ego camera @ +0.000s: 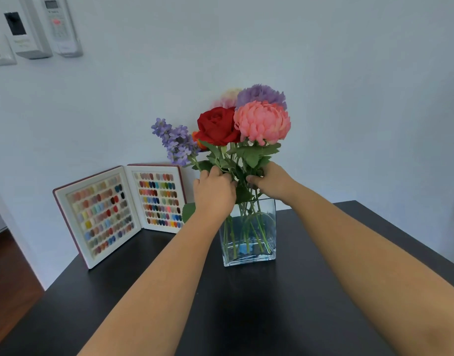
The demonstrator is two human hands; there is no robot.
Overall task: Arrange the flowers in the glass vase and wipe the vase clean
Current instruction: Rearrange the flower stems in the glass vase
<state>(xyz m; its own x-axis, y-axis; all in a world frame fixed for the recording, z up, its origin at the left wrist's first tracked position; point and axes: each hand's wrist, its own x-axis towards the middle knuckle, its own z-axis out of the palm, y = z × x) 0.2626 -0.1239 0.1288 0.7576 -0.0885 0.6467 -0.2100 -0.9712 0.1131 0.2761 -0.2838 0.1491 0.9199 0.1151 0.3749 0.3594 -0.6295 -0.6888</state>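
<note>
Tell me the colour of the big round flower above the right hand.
Coral pink, clearest in the head view.

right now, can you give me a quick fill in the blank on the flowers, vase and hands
1. The flower stems stand in a clear vase made of ____.
2. The vase sits on a table whose top is ____ in colour.
3. The left hand and right hand both grip the flowers by their ____.
4. The pink flower is to the ____ of the red rose.

Missing words: glass; black; stems; right
</note>
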